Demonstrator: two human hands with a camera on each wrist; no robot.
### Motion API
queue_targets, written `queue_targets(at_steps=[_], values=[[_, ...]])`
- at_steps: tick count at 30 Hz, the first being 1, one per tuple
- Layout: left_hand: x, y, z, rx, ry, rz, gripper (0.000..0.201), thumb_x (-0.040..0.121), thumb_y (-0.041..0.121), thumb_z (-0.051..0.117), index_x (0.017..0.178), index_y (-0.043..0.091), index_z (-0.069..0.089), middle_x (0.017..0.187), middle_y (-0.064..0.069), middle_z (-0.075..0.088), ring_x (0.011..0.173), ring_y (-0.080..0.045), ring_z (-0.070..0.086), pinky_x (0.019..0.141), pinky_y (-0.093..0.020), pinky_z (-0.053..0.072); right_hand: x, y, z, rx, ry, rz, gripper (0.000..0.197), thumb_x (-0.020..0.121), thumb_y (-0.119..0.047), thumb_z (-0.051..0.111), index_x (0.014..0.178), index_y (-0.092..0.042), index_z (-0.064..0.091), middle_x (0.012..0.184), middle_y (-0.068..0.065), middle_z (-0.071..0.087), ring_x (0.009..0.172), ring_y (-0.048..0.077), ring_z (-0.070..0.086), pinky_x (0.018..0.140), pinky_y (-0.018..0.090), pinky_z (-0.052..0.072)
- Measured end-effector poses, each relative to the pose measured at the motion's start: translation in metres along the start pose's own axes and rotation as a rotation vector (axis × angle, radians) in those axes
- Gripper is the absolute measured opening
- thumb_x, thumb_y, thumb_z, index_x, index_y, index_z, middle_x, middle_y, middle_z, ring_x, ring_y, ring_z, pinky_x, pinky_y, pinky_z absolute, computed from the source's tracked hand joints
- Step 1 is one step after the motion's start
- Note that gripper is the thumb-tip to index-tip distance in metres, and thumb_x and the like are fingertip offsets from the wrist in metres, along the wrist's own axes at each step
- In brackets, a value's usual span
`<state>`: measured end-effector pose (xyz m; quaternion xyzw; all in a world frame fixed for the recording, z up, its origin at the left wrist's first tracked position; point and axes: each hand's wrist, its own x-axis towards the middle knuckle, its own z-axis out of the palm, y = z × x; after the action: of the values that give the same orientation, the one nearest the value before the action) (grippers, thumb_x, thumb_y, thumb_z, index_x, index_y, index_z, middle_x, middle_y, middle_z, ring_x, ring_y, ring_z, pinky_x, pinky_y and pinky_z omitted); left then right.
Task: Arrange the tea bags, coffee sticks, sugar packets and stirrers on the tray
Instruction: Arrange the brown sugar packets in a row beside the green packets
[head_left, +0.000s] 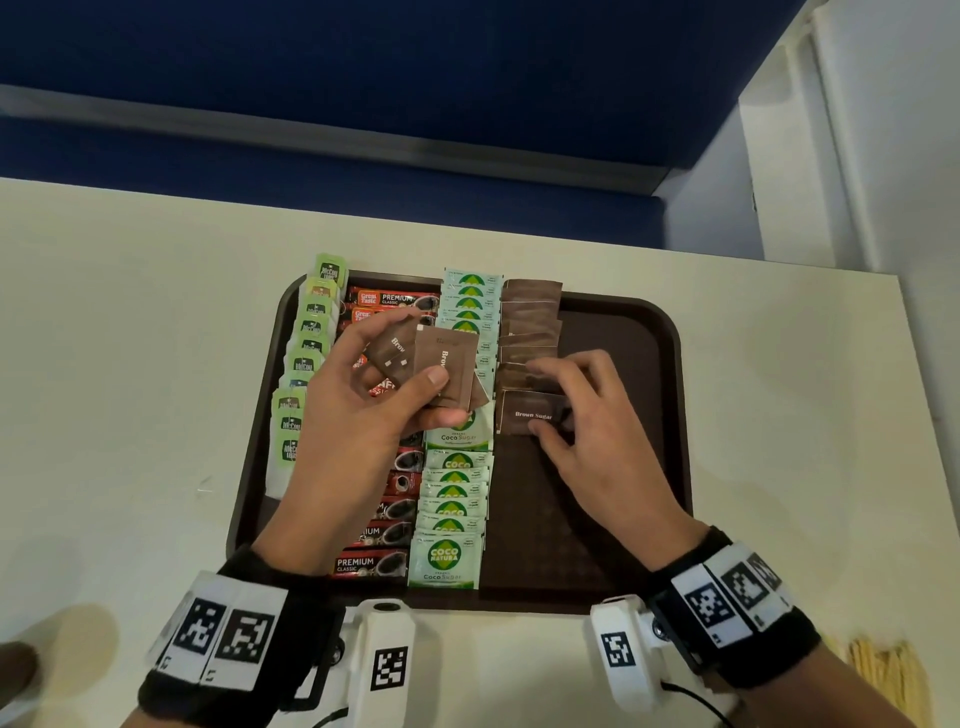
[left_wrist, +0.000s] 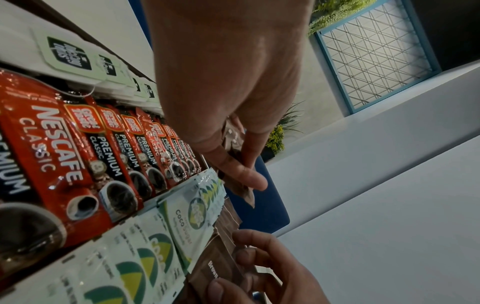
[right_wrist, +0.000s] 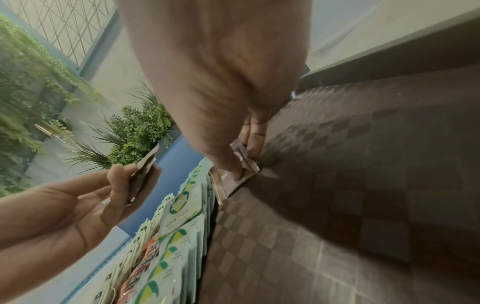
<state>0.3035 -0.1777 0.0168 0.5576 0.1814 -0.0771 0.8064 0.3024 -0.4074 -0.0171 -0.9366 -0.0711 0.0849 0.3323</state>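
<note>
A brown tray (head_left: 623, 467) holds columns of tea bags (head_left: 306, 364), red coffee sticks (head_left: 374, 535), green Coco Sugar packets (head_left: 452, 519) and brown sugar packets (head_left: 530, 317). My left hand (head_left: 441, 397) hovers above the coffee and Coco Sugar columns and grips a small fan of brown sugar packets (head_left: 449, 364) between thumb and fingers. My right hand (head_left: 540, 397) pinches one brown sugar packet (head_left: 530, 413) lying at the near end of the brown column. In the right wrist view my right hand's thumb (right_wrist: 233, 170) presses that packet (right_wrist: 226, 185) onto the tray (right_wrist: 363, 185).
Wooden stirrers (head_left: 888, 675) lie on the cream table (head_left: 130, 364) at the near right, off the tray. The tray's right third and near-right part are bare. A blue partition (head_left: 363, 78) rises behind the table, and a white cabinet (head_left: 857, 130) stands at the far right.
</note>
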Motion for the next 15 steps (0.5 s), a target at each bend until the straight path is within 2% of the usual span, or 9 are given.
queue_targets(at_steps=[4, 8, 11, 15], values=[[0.0, 0.0007, 0.0008, 0.005, -0.001, 0.002, 0.052, 0.091, -0.007, 0.075, 0.134, 0.022, 0.067, 0.123, -0.006, 0.074, 0.105, -0.033, 0.08, 0.067, -0.032, 0.069, -0.0006, -0.0001, 0.0006, 0.003, -0.004, 0.013, 0.059, 0.095, -0.013, 0.077, 0.145, -0.031, 0.053, 0.133, -0.01, 0.039, 0.107, 0.007, 0.054, 0.098, 0.028, 0.056], [0.0003, 0.0008, 0.0005, 0.011, 0.002, 0.007, 0.052, 0.091, -0.007, 0.075, 0.134, 0.021, 0.067, 0.113, 0.002, 0.079, 0.103, -0.031, 0.081, 0.067, -0.033, 0.069, -0.0018, 0.0011, 0.0003, 0.024, 0.004, 0.019, 0.06, 0.095, -0.013, 0.078, 0.146, -0.029, 0.053, 0.134, -0.009, 0.038, 0.111, 0.008, 0.055, 0.1, 0.029, 0.056], [0.0005, 0.0013, -0.0004, 0.013, 0.004, 0.005, 0.052, 0.091, -0.007, 0.075, 0.135, 0.021, 0.067, 0.114, 0.002, 0.079, 0.1, -0.031, 0.081, 0.067, -0.034, 0.069, -0.0027, 0.0014, 0.0002, 0.046, 0.012, 0.017, 0.06, 0.094, -0.012, 0.079, 0.146, -0.029, 0.053, 0.134, -0.011, 0.037, 0.106, 0.005, 0.056, 0.098, 0.023, 0.056], [-0.0001, 0.001, -0.0014, 0.02, 0.003, 0.006, 0.052, 0.091, -0.006, 0.075, 0.135, 0.021, 0.067, 0.122, -0.005, 0.076, 0.102, -0.032, 0.081, 0.067, -0.033, 0.069, -0.004, 0.0002, -0.0003, 0.065, 0.022, 0.022, 0.059, 0.094, -0.01, 0.079, 0.144, -0.029, 0.054, 0.133, -0.013, 0.035, 0.104, 0.001, 0.054, 0.097, 0.013, 0.051]])
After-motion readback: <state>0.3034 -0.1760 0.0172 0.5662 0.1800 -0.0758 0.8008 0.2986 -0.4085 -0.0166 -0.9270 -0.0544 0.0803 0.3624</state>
